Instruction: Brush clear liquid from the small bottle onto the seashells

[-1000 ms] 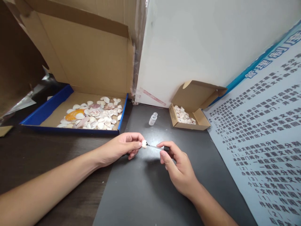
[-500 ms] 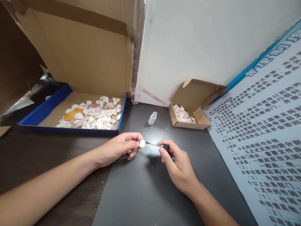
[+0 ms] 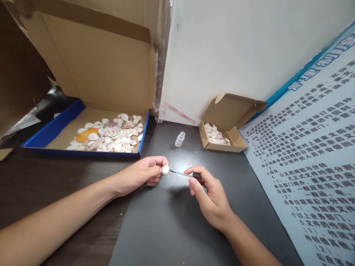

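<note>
Between the thumb and fingers of my left hand (image 3: 148, 171) is a small white seashell (image 3: 165, 170). My right hand (image 3: 206, 188) grips a small applicator brush (image 3: 181, 174) by its black cap, with a thin clear stem and a dark tip. That tip points left and meets the right edge of the shell, or lies very near it. Beyond both hands an uncapped little glass bottle (image 3: 180, 139) with clear contents stands upright on the dark grey mat (image 3: 155, 221).
At the left back, an open blue-sided cardboard box (image 3: 83, 151) holds many seashells (image 3: 111, 138). A smaller open carton (image 3: 224, 147) with white shells (image 3: 216, 135) stands at the right back. A printed sheet (image 3: 313, 147) slants along the right side.
The shell has shifted slightly left and turned, its ribbed face now showing. My right hand's hold on the brush has changed, so more of the black cap is visible.
</note>
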`<control>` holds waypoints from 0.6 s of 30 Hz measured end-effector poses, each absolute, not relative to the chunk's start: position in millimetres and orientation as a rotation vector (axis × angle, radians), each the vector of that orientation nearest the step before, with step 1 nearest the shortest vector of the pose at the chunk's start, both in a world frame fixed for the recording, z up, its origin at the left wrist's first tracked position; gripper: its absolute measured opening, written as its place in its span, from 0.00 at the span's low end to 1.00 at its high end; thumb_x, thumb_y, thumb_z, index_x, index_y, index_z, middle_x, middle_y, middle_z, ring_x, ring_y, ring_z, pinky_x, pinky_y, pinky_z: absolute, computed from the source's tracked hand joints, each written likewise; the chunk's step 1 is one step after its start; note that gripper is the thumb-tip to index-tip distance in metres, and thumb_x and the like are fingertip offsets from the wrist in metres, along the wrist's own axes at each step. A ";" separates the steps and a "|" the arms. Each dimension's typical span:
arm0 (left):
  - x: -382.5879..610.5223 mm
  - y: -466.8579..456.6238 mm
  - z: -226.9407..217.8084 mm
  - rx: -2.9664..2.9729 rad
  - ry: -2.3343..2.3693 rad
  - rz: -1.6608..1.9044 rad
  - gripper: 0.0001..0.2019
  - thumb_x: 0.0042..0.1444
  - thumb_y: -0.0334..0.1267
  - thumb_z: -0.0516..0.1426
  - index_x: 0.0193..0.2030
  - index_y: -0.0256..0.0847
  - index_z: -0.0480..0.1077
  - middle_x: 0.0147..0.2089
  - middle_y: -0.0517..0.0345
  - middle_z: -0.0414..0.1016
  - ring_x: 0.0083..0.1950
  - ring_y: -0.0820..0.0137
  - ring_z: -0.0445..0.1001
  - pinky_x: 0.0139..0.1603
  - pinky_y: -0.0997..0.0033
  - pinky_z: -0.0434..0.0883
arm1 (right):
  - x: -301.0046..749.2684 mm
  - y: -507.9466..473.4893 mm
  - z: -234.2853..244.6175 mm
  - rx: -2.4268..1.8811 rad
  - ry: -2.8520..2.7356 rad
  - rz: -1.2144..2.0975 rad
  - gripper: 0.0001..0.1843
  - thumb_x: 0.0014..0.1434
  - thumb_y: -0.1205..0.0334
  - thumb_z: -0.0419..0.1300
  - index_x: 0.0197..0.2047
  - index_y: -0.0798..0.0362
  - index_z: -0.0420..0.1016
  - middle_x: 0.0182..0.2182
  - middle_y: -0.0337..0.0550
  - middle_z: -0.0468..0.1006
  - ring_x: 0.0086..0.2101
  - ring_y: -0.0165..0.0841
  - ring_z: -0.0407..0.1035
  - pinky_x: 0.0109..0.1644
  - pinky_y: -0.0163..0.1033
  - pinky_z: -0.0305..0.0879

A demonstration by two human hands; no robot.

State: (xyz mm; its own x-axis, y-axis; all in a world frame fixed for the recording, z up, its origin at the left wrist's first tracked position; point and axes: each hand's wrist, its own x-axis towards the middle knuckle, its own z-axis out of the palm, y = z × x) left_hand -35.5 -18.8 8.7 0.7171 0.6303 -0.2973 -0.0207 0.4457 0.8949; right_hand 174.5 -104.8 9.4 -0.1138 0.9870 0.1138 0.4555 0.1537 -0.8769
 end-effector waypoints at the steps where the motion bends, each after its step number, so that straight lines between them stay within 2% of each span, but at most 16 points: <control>1: -35.5 -18.7 8.2 1.046 0.669 0.441 0.09 0.52 0.37 0.59 0.31 0.39 0.61 0.22 0.70 0.49 0.23 0.79 0.44 0.24 0.75 0.44 | 174.6 -104.9 8.7 -1.381 -1.670 0.904 0.12 0.68 0.55 0.51 0.47 0.51 0.70 0.21 0.33 0.65 0.22 0.27 0.60 0.27 0.31 0.57; 7: -37.2 -18.2 5.8 1.055 0.650 0.426 0.09 0.53 0.36 0.58 0.32 0.40 0.59 0.22 0.71 0.46 0.23 0.79 0.41 0.24 0.74 0.41 | 174.0 -102.7 5.8 -1.430 -1.730 0.893 0.13 0.68 0.53 0.51 0.47 0.51 0.71 0.21 0.33 0.65 0.23 0.28 0.61 0.27 0.32 0.56; 12: -36.7 -18.4 5.8 1.021 0.673 0.448 0.06 0.50 0.33 0.56 0.32 0.39 0.60 0.23 0.69 0.49 0.24 0.78 0.43 0.25 0.73 0.42 | 173.7 -100.9 6.4 -1.498 -1.732 0.882 0.14 0.68 0.52 0.51 0.46 0.51 0.71 0.21 0.34 0.66 0.23 0.28 0.61 0.27 0.32 0.56; 18: -35.5 -18.9 8.1 1.017 0.693 0.443 0.06 0.49 0.34 0.56 0.29 0.38 0.60 0.23 0.68 0.51 0.24 0.78 0.44 0.25 0.73 0.43 | 174.0 -101.6 7.6 -1.450 -1.739 0.901 0.13 0.68 0.53 0.51 0.46 0.51 0.71 0.21 0.33 0.65 0.23 0.28 0.61 0.27 0.32 0.56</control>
State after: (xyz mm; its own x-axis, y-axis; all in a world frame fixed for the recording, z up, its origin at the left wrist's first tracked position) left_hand -35.5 -18.9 8.1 0.7076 0.6317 -0.3165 -0.0220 0.4674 0.8838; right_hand 174.0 -101.6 7.6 -0.1386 0.9875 0.0746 0.5084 0.1356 -0.8504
